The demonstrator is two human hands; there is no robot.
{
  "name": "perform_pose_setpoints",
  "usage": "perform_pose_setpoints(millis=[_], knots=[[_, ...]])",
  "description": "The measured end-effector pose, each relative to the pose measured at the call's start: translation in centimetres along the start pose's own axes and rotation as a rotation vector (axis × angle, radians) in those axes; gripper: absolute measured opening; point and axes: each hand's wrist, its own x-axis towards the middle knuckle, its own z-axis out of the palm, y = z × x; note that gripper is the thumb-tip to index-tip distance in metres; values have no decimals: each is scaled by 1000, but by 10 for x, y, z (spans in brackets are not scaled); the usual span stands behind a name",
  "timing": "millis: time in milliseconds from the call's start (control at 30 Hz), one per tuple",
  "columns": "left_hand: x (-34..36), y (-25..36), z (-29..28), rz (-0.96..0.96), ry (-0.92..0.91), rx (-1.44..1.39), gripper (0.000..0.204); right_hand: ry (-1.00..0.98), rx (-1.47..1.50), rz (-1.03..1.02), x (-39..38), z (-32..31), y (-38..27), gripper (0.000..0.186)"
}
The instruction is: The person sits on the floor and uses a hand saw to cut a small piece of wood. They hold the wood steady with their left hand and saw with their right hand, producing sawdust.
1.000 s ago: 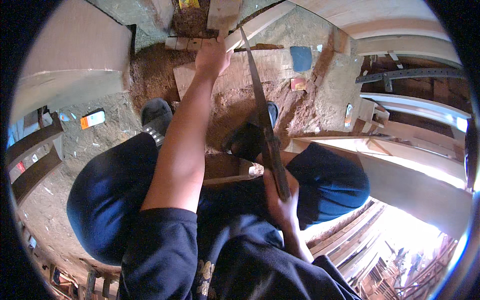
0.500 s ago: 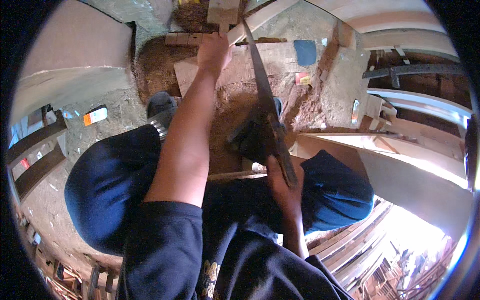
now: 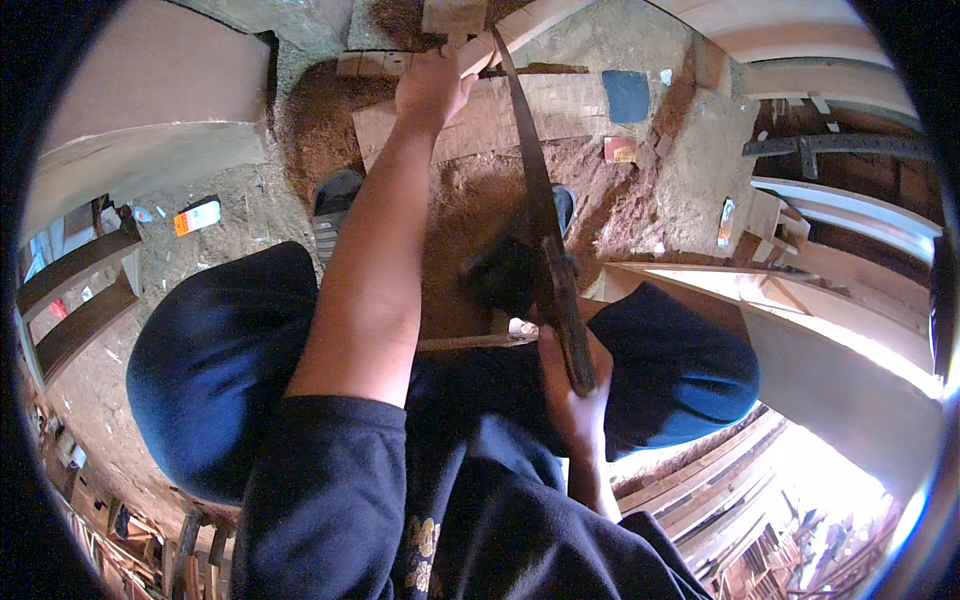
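Slanting lengthwise from the right hand [image 3: 577, 408], the saw [image 3: 543, 212] points forward-left.

Head-worn left fisheye (rim dark), close above, looks down past knees [image 3: 225, 375] to ground [image 3: 640, 210].

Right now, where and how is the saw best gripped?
Probably by the straight handle, coming from your side, where the right hand holds it. That end points toward you, while the long blade narrows away toward the wooden strip.
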Motion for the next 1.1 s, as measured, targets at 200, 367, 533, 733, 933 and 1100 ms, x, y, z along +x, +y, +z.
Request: perform_pose_setpoints(millis=[200, 367, 533, 733, 933, 1100], knots=[[8, -4, -5, 4, -7, -43, 57, -6, 19, -17, 27, 10, 15, 20], [1, -1, -2, 17, 65, 52, 53, 19, 6, -37, 2, 6, 9, 22], [2, 1, -6, -16, -8, -101, 56, -6, -66, -56, 23, 26, 7, 22], [8, -5, 8, 21, 112, -64, 60, 26, -13, -54, 13, 26, 40, 21], [3, -11, 3, 30, 18, -132, 63, 0, -52, -141, 22, 36, 54, 21], [8, -13, -10, -7, -115, -182, 65, -14, -60, -58, 10, 38, 68, 18]])
